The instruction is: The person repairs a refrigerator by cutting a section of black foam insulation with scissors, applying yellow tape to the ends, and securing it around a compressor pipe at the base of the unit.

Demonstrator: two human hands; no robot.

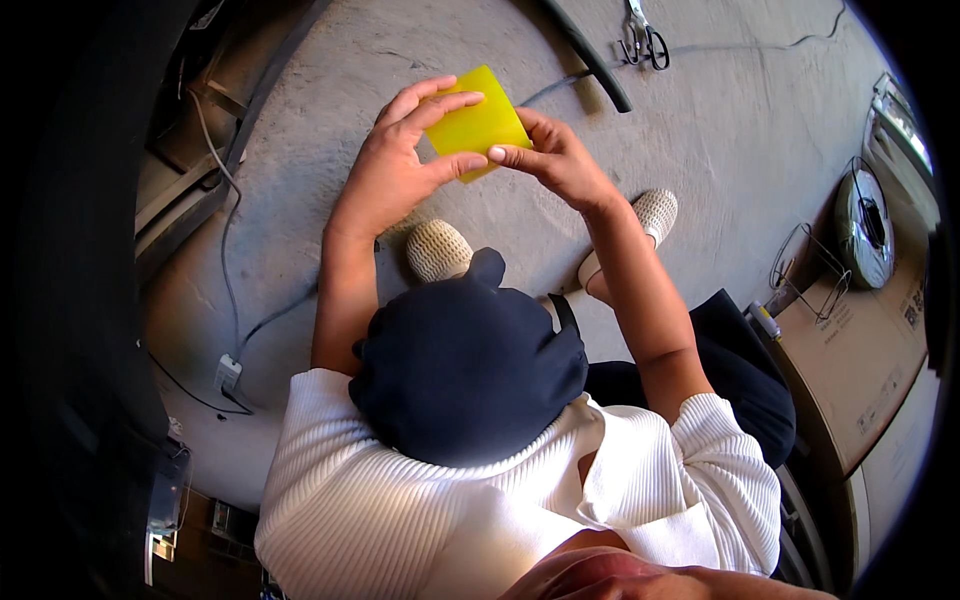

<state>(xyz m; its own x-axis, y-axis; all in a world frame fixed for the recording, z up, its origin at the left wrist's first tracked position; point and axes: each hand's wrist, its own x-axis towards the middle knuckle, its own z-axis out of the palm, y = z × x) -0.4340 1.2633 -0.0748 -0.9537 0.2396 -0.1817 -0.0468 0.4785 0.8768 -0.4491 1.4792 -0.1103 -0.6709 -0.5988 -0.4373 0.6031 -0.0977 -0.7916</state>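
between 2 grips — yellow square

Before you: 2 grips, 1 yellow block, 2 woven shoes, 1 pair of scissors, 1 wrapped coil, 1 white connector.

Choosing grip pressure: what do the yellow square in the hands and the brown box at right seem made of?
Yellow square: possibly plastic, smooth with a soft sheen, judging by its even colour and crisp edges; coated paper isn't ruled out.
Brown box: likely cardboard, matte, given its flat tan panels with dark printing.
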